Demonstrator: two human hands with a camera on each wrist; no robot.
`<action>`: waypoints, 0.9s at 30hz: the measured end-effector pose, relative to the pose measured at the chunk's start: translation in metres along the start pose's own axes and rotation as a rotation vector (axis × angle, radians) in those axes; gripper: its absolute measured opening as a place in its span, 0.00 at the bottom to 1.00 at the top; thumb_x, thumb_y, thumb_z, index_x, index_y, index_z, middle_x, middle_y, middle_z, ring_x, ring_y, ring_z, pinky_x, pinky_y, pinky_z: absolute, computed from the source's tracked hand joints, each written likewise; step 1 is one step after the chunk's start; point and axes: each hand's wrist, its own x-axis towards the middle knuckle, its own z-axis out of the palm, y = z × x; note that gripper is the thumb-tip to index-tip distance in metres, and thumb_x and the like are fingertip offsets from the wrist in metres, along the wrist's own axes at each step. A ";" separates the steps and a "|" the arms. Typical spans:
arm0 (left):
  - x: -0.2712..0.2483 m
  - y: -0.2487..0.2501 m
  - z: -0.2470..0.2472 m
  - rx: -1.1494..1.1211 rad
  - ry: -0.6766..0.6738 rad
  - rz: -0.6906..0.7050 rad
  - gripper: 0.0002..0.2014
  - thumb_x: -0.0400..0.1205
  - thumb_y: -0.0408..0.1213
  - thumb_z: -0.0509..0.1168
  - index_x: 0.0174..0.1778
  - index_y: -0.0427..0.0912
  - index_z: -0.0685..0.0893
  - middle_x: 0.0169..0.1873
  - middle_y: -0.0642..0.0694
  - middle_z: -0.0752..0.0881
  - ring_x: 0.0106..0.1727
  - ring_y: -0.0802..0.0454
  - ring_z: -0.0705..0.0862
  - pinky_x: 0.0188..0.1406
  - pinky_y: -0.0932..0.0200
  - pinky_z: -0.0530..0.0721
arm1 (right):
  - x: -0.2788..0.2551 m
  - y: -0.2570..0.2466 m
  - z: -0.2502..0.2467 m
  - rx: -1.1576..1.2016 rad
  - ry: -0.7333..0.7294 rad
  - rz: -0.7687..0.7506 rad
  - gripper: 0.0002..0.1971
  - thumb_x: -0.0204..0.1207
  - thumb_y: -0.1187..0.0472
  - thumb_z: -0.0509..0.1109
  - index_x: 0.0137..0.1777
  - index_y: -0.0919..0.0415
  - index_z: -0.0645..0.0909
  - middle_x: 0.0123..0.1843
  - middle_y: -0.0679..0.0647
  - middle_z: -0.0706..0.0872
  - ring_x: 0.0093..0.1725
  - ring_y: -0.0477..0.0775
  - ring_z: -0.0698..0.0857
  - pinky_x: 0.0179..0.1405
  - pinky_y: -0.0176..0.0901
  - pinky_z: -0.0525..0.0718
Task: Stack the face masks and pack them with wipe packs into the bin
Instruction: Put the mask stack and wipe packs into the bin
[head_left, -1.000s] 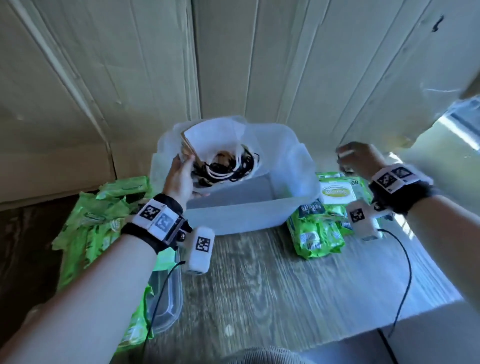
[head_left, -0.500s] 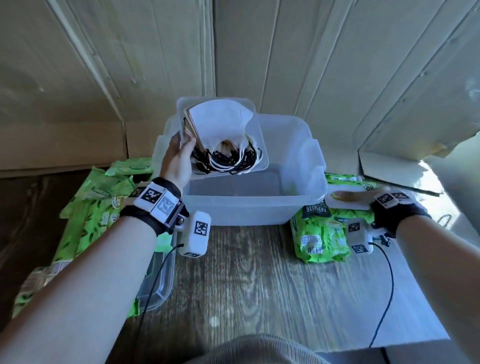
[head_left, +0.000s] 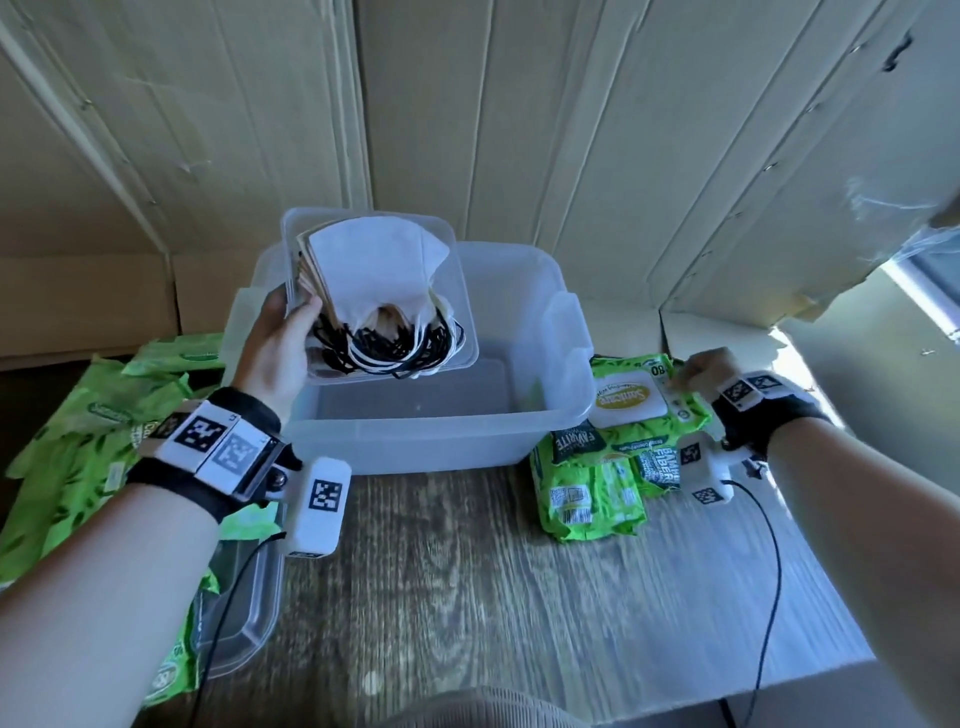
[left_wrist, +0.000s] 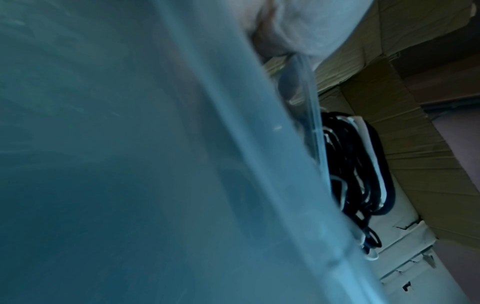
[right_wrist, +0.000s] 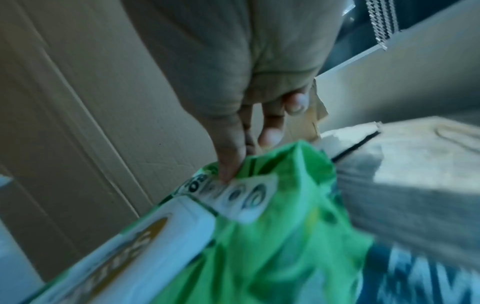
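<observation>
My left hand (head_left: 280, 353) grips a small clear container (head_left: 363, 218) by its left wall and holds it tilted over the big clear bin (head_left: 519, 431). A stack of white and tan face masks (head_left: 374, 270) stands inside it, black and white ear loops (head_left: 395, 348) spilling at its low edge. In the left wrist view the container wall (left_wrist: 130, 164) fills the picture, with the ear loops (left_wrist: 358, 164) beside it. My right hand (head_left: 701, 366) pinches the far corner of a green wipe pack (head_left: 639, 400) lying right of the bin; the fingertips (right_wrist: 228, 170) press its crinkled edge (right_wrist: 272, 226).
More green wipe packs (head_left: 587, 499) lie under and in front of the held pack, and a heap of wipe packs (head_left: 104, 441) lies left of the bin. A clear lid (head_left: 244, 623) rests at the lower left. Cardboard walls (head_left: 571, 130) close off the back. The wooden tabletop (head_left: 467, 597) stretches in front.
My right hand came down from mid-air onto the top wipe pack and took hold of its corner. My left hand kept the mask container tilted over the bin.
</observation>
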 end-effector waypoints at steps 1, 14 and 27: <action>0.000 -0.001 -0.001 -0.014 -0.005 0.018 0.22 0.83 0.49 0.58 0.72 0.48 0.74 0.65 0.50 0.83 0.66 0.51 0.81 0.59 0.56 0.78 | 0.000 -0.002 -0.004 -0.063 -0.008 -0.023 0.05 0.71 0.75 0.70 0.45 0.73 0.86 0.40 0.65 0.88 0.39 0.56 0.81 0.47 0.44 0.79; 0.001 -0.001 -0.001 0.004 0.046 0.022 0.20 0.84 0.47 0.58 0.71 0.47 0.75 0.65 0.49 0.83 0.66 0.51 0.80 0.66 0.51 0.76 | -0.049 -0.015 0.061 0.551 -0.124 0.278 0.15 0.78 0.46 0.64 0.55 0.55 0.69 0.51 0.53 0.75 0.36 0.47 0.71 0.34 0.42 0.73; -0.007 0.008 0.002 0.058 0.083 0.032 0.27 0.75 0.57 0.59 0.70 0.51 0.76 0.65 0.51 0.82 0.66 0.51 0.79 0.68 0.50 0.74 | -0.061 -0.022 0.057 0.682 -0.193 0.313 0.27 0.72 0.49 0.73 0.67 0.63 0.77 0.67 0.64 0.78 0.65 0.64 0.79 0.58 0.51 0.77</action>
